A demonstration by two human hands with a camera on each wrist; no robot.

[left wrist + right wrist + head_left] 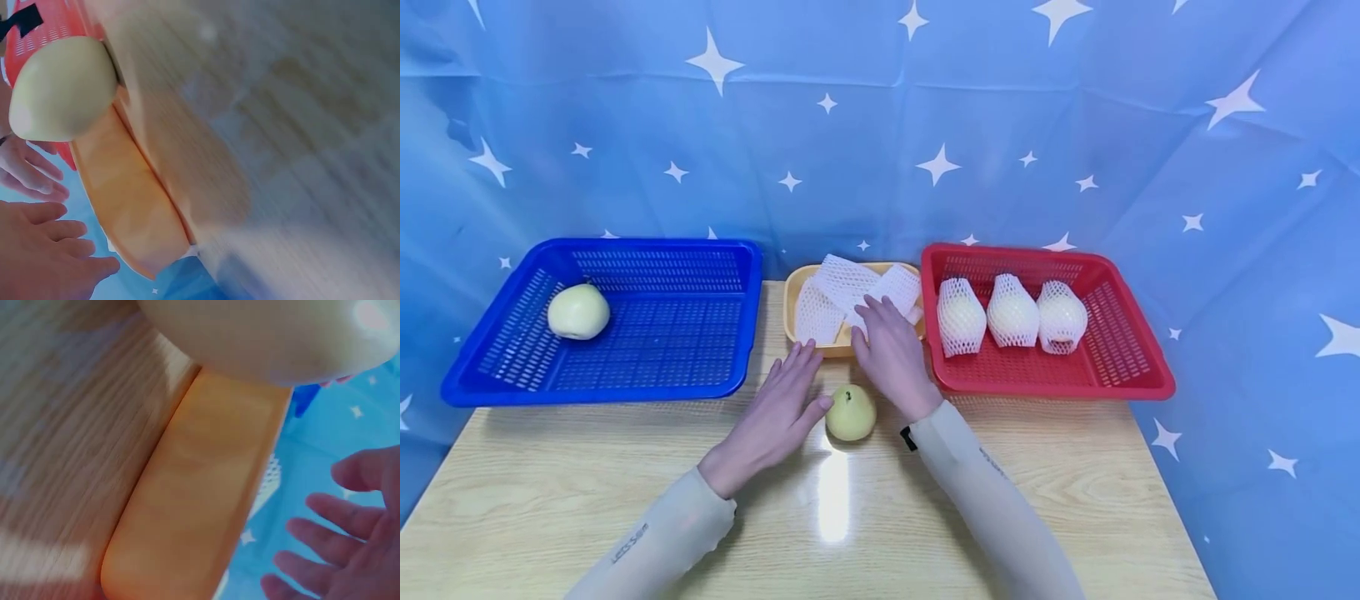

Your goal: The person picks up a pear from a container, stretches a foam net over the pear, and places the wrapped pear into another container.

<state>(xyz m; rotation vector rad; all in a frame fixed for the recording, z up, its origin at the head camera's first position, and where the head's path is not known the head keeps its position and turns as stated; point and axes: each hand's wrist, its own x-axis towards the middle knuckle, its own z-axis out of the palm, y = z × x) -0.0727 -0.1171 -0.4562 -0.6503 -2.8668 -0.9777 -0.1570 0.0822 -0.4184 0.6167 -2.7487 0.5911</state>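
Observation:
A yellow-green pear (851, 413) stands on the wooden table between my hands; it looms large in both wrist views. My left hand (778, 417) is just left of it, fingers straight and holding nothing, thumb tip beside the pear's side. Reaching past the pear, my right hand (893, 357) hovers over the front of the yellow tray (833, 352). White foam net sleeves (850, 283) lie loosely heaped in that tray, near the right fingertips. In the right wrist view, the right hand's fingers (334, 540) are spread and relaxed, with nothing between them.
To the left, a blue basket (647, 387) contains one pale green fruit (578, 312). A red basket (1052, 387) on the right holds three net-wrapped fruits (1013, 312) in a row. Behind everything hangs a blue cloth (865, 150) with white stars.

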